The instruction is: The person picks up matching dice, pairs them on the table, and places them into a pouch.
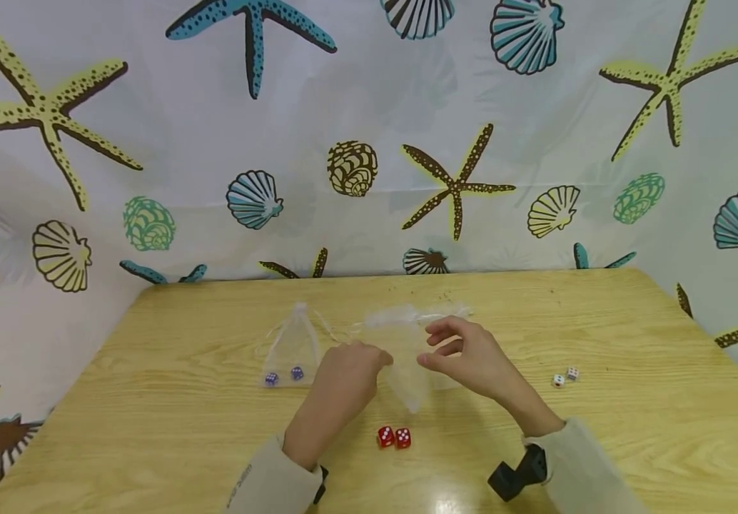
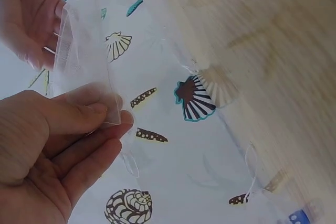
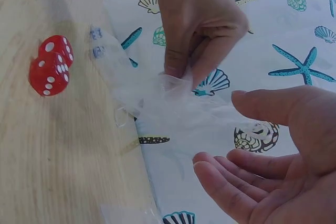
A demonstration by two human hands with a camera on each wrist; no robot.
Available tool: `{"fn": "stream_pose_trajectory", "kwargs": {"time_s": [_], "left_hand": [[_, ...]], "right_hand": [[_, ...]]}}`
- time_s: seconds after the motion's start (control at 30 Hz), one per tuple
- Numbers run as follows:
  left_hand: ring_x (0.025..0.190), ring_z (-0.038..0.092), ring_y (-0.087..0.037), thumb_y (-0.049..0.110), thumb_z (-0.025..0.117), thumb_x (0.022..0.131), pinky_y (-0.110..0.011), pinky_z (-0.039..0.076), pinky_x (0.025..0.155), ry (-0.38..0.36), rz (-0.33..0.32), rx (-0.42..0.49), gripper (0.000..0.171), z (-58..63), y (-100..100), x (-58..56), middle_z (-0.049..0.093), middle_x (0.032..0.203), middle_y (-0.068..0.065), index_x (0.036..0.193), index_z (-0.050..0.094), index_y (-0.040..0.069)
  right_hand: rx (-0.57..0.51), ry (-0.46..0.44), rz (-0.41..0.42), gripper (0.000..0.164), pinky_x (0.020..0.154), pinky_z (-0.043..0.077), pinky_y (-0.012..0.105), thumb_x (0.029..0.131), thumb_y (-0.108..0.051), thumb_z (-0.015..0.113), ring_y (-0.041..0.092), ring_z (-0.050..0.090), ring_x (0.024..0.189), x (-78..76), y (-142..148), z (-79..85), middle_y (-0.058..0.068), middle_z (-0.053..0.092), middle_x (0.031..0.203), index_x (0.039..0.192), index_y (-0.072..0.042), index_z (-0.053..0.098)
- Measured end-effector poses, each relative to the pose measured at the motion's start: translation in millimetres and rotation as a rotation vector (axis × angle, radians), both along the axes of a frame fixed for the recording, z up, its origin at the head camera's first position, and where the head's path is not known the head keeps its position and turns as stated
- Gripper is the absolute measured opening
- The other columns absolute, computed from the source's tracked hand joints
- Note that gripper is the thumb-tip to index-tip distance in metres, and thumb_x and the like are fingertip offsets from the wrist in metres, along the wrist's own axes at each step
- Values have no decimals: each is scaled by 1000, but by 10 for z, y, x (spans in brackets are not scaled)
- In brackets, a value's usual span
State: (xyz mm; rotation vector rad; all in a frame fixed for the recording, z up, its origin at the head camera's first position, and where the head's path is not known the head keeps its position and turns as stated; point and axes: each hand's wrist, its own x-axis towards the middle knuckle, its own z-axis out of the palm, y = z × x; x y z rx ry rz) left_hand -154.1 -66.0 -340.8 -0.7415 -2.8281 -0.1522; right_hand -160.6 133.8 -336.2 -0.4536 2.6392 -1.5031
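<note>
My left hand (image 1: pixel 351 375) pinches the edge of a sheer white mesh pouch (image 2: pixel 84 61) between thumb and fingers, holding it up over the middle of the table. The pouch hangs down toward its lower corner and looks flat. Facing it from the right, my right hand (image 3: pixel 273 166) has its thumb and fingers spread apart, with no object gripped between them. Below the pouch, nearest me, two red dice (image 1: pixel 403 437) sit side by side on the wood.
Left of my hands lies a drawstring mesh pouch (image 1: pixel 297 343) with two blue dice (image 1: pixel 297 373) inside. Another sheer pouch (image 1: pixel 452 312) lies behind my right hand. Two small white dice (image 1: pixel 558 380) rest further right. A patterned cloth (image 1: pixel 369 235) stands behind the wooden table (image 1: pixel 150 428).
</note>
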Motion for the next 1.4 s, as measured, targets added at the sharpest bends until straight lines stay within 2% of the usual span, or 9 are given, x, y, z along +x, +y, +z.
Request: {"fn": "stream_pose_trajectory", "kwargs": {"time_s": [0.13,0.37,0.67,0.93,1.03,1.2,1.3,1.4], "left_hand": [[60,62,-13,-5,66,82,-25,48,50,16,-20,-37,28,60,41,45,74,92,0,98,76,16],[59,63,-14,-3,66,82,-23,45,44,59,-54,-37,26,69,60,96,74,87,1,95,77,16],[60,64,-12,-3,67,81,-20,42,43,115,-81,-9,25,37,59,89,74,84,2,92,77,16],[64,65,-14,0,68,82,-22,47,48,110,-102,2,18,57,47,92,72,81,0,89,76,14],[70,67,-17,4,70,83,-26,52,56,78,-121,43,12,71,18,73,72,83,-1,90,74,13],[85,68,-20,17,71,85,-34,56,70,-65,-122,138,17,140,-66,50,72,97,-4,100,73,11],[87,68,-22,21,71,86,-36,56,71,-110,-110,217,20,181,-124,36,72,101,-5,102,72,9],[85,68,-22,21,69,87,-35,55,68,-109,-60,321,19,208,-177,14,72,100,-6,100,73,8]], "right_hand": [[-49,-24,-15,43,71,58,36,87,-17,68,24,67,91,0,-62,-16,19,63,109,122,4,56],[-100,15,-67,20,60,58,31,87,-5,65,20,69,74,-15,-69,-65,18,68,90,103,7,63],[-142,7,-95,21,60,58,35,87,-3,65,19,69,70,-48,-23,-45,21,70,92,104,11,64],[-153,-3,-100,22,61,58,33,87,-4,65,18,69,70,-57,12,-26,21,70,93,105,10,63],[-151,7,-102,22,61,58,30,88,-4,65,18,69,70,-61,36,-10,21,70,94,105,10,63],[-165,12,-100,23,62,58,30,88,-4,65,19,69,71,-61,76,25,22,69,93,105,11,63],[-175,8,-102,22,62,58,30,88,-4,64,18,69,71,-60,97,49,23,69,93,103,11,63],[-182,6,-106,22,63,58,32,88,-4,64,16,69,71,-59,115,77,22,69,92,103,11,62]]}}
